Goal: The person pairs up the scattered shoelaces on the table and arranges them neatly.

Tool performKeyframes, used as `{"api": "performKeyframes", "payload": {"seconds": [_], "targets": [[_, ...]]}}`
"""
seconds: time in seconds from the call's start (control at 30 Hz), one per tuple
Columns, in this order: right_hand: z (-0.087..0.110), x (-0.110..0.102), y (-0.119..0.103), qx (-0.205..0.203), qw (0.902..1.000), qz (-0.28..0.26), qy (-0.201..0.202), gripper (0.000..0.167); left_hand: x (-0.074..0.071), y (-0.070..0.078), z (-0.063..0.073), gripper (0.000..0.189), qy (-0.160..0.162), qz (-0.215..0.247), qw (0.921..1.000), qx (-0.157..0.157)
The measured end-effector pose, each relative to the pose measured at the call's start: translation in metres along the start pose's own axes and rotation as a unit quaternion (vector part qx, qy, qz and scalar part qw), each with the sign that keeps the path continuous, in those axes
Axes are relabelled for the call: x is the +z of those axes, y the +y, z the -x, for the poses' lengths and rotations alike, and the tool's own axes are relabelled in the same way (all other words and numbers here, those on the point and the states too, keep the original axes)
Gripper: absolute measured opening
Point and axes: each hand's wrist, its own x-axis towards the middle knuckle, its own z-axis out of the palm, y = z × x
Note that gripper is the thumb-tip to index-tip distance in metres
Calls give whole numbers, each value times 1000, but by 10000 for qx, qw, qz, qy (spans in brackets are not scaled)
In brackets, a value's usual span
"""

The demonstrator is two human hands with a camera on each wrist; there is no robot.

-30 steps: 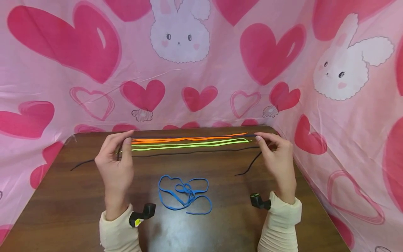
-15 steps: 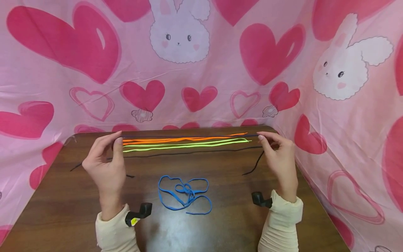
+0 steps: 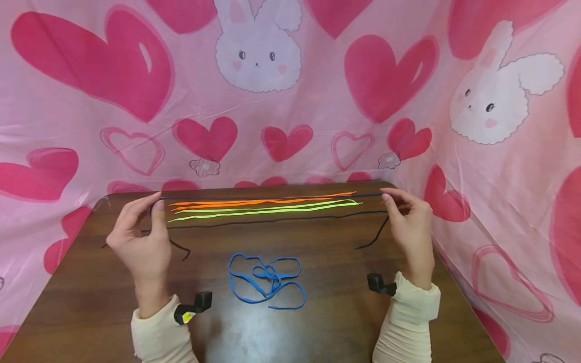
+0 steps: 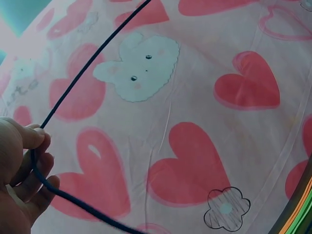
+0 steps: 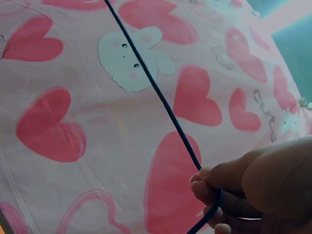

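Observation:
A dark navy cord [image 5: 166, 107] stretches straight between my two hands, above the table. My left hand [image 3: 142, 239] pinches it between thumb and forefinger at the left, and a loose tail hangs below that hand. At the right, my right hand [image 3: 410, 232] pinches the cord with thumb and forefinger, its other tail dangling below. In the left wrist view the cord bends past the curled fingers of the left hand [image 4: 24, 170]. Behind and below the stretched cord lie orange laces [image 3: 254, 202], yellow-green laces [image 3: 272, 211] and another dark cord [image 3: 272, 221], all side by side.
A blue lace [image 3: 272, 290] lies in loose loops on the brown wooden table [image 3: 281, 338], between the forearms. Pink fabric [image 3: 317, 101] with hearts and rabbits hangs behind and to the right of the table. A small black camera sits on each wrist.
My hands have moved apart, the left one further left and the right one a little right. The stretched span of cord has grown longer. The laces on the table have stayed put.

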Motion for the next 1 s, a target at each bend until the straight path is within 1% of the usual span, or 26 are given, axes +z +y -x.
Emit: {"api": "performKeyframes", "payload": {"seconds": [0.07, 0.17, 0.23, 0.33, 0.47, 0.73, 0.87, 1.0], "targets": [[-1, -1, 2, 2, 10000, -27, 75, 20, 0, 1, 0, 12, 11, -76, 10000, 4], [-1, -1, 6, -12, 9998, -94, 153, 19, -3, -7, 1, 12, -29, -220, 9997, 28], [-2, -2, 8, -19, 9998, -111, 185, 19, -7, -14, 1, 11, -126, -387, 9991, 66], [-4, -3, 11, -39, 9997, -103, 198, 19, -15, -21, 0, 12, -364, -714, 9966, 207], [-7, -6, 14, -68, 9997, -58, 222, 19, -25, -24, -6, 13, -686, -1108, 9903, 471], [-8, -10, 24, -119, 9996, 167, 207, 20, -39, -30, -16, 15, -1114, -1399, 9798, 893], [-8, -12, 31, -107, 9995, 270, 126, 20, -48, -36, -18, 17, -1318, -1594, 9731, 1009], [-8, -14, 37, -80, 9990, 441, 55, 20, -60, -44, -17, 19, -1610, -1870, 9637, 1022]]}}
